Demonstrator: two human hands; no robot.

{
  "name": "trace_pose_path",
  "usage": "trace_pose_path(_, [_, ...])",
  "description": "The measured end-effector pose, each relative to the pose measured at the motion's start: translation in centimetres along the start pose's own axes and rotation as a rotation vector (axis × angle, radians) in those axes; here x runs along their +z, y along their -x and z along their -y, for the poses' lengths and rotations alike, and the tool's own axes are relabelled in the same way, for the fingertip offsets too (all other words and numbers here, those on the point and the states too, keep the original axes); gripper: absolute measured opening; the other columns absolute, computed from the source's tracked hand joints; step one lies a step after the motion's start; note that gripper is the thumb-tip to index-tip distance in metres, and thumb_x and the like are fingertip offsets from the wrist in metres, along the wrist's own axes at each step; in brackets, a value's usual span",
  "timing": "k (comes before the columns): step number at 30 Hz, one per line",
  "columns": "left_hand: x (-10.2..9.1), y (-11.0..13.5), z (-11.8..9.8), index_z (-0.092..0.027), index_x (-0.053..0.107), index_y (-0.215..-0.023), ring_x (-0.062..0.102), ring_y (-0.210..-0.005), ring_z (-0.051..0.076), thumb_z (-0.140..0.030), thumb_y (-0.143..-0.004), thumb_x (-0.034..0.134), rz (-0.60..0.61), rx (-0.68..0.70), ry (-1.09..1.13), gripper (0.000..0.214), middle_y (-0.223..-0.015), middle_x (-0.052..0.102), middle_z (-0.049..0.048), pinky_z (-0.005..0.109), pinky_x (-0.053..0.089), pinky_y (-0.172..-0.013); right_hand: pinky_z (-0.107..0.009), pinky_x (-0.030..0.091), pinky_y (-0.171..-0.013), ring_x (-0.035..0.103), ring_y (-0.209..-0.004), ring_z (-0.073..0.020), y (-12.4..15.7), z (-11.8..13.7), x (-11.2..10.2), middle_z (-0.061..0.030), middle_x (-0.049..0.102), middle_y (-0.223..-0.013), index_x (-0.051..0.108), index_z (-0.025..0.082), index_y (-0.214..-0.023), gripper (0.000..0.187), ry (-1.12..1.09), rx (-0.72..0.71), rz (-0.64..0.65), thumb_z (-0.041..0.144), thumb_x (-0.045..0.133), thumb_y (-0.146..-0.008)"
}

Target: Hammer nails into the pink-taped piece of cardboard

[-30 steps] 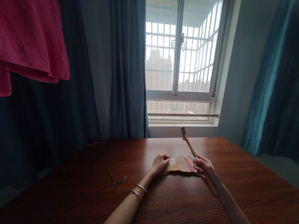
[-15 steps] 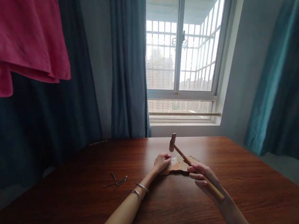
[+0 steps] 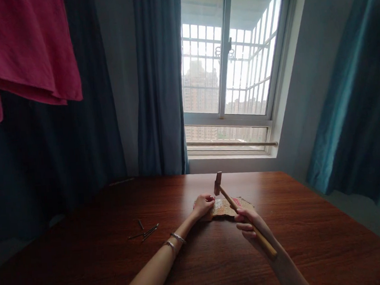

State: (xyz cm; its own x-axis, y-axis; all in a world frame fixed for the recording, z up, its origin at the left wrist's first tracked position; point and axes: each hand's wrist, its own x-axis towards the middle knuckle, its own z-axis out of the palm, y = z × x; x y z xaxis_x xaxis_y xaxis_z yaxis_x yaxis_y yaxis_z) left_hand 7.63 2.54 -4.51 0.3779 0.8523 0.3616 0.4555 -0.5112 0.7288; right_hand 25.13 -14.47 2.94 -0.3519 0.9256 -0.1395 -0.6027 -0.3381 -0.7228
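My right hand (image 3: pixel 250 221) is wrapped round the wooden handle of a hammer (image 3: pixel 229 198), which slants up and to the left. The hammer head hangs just above and beside the fingertips of my left hand (image 3: pixel 204 204). Those fingers are pinched together at the left part of a tan, patterned piece (image 3: pixel 223 208) with white, orange and red patches and a jagged edge. A thin tip shows at the pinch, too small to name. Some of the patterned piece is hidden behind both hands.
Several thin dark metal rods (image 3: pixel 143 232) lie loose on the brown wooden table (image 3: pixel 193 265), left of my left forearm. A barred window (image 3: pixel 223 69) and blue curtains (image 3: pixel 159 83) stand behind the table. Pink cloth (image 3: pixel 25 50) hangs at the upper left.
The whole view has shifted slightly to the left. The hammer head now sits a little lower and closer to my left fingertips; both hands keep their holds.
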Motion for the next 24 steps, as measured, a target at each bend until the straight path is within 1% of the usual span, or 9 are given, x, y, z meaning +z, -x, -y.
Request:
trace_pose_path(3, [-0.08, 0.01, -0.19, -0.013, 0.068, -0.073, 0.058, -0.068, 0.015, -0.025, -0.071, 0.055, -0.003, -0.010, 0.000, 0.017, -0.071, 0.067, 0.0029, 0.021, 0.039, -0.062, -0.010, 0.011, -0.027, 0.025, -0.031, 0.0006, 0.02, 0.03, 0.09, 0.0114, 0.040, -0.052, 0.046, 0.022, -0.104, 0.043, 0.011, -0.022, 0.000, 0.027, 0.067, -0.067])
trace_pose_path(7, [-0.08, 0.01, -0.37, -0.013, 0.068, -0.073, 0.058, -0.070, 0.015, -0.026, -0.070, 0.057, 0.001, -0.036, 0.003, 0.017, -0.072, 0.067, 0.0034, 0.022, 0.039, -0.064, -0.010, 0.013, -0.027, 0.026, -0.031, 0.0005, -0.03, 0.06, 0.12, 0.0120, 0.040, -0.051, 0.047, 0.021, -0.100, 0.040, 0.065, 0.010, -0.029, 0.028, 0.067, -0.066])
trace_pose_path(9, [-0.07, 0.02, -0.36, -0.013, 0.068, -0.072, 0.058, -0.070, 0.015, -0.026, -0.070, 0.057, -0.003, -0.042, -0.012, 0.016, -0.072, 0.067, 0.0033, 0.022, 0.039, -0.064, -0.010, 0.013, -0.026, 0.026, -0.030, 0.0004, -0.07, 0.01, 0.14, 0.0123, 0.040, -0.051, 0.046, 0.021, -0.099, 0.040, 0.089, 0.001, -0.037, 0.028, 0.067, -0.065])
trace_pose_path(12, [-0.10, 0.05, -0.28, -0.014, 0.068, -0.071, 0.057, -0.069, 0.015, -0.025, -0.070, 0.057, -0.007, -0.032, -0.025, 0.016, -0.071, 0.067, 0.0029, 0.021, 0.038, -0.063, -0.010, 0.014, -0.026, 0.026, -0.030, 0.0000, -0.08, -0.11, 0.24, 0.0122, 0.041, -0.052, 0.045, 0.023, -0.101, 0.040, 0.120, -0.029, -0.017, 0.028, 0.065, -0.066])
trace_pose_path(16, [-0.17, 0.04, -0.21, -0.014, 0.068, -0.072, 0.058, -0.069, 0.014, -0.023, -0.070, 0.056, -0.001, 0.002, 0.006, 0.015, -0.072, 0.067, 0.0029, 0.021, 0.038, -0.063, -0.010, 0.015, -0.026, 0.027, -0.030, 0.0001, -0.25, -0.31, 0.22, 0.0113, 0.043, -0.054, 0.044, 0.022, -0.092, 0.033, 0.162, -0.018, -0.034, 0.027, 0.064, -0.067])
trace_pose_path(21, [-0.20, 0.01, -0.28, -0.014, 0.068, -0.072, 0.058, -0.070, 0.015, -0.023, -0.069, 0.057, -0.006, -0.016, 0.000, 0.015, -0.073, 0.067, 0.0029, 0.021, 0.039, -0.064, -0.011, 0.016, -0.025, 0.027, -0.030, -0.0003, -0.43, -0.49, 0.12, 0.0113, 0.042, -0.054, 0.042, 0.022, -0.087, 0.033, 0.187, -0.050, -0.068, 0.028, 0.064, -0.065])
trace_pose_path(24, [-0.19, 0.07, -0.34, -0.014, 0.068, -0.072, 0.058, -0.070, 0.015, -0.023, -0.070, 0.057, -0.005, -0.021, 0.001, 0.015, -0.073, 0.067, 0.0028, 0.021, 0.039, -0.064, -0.011, 0.016, -0.025, 0.027, -0.031, 0.0005, -0.37, -0.66, 0.23, 0.0105, 0.043, -0.056, 0.040, 0.022, -0.079, 0.028, 0.220, -0.060, -0.064, 0.027, 0.064, -0.066])
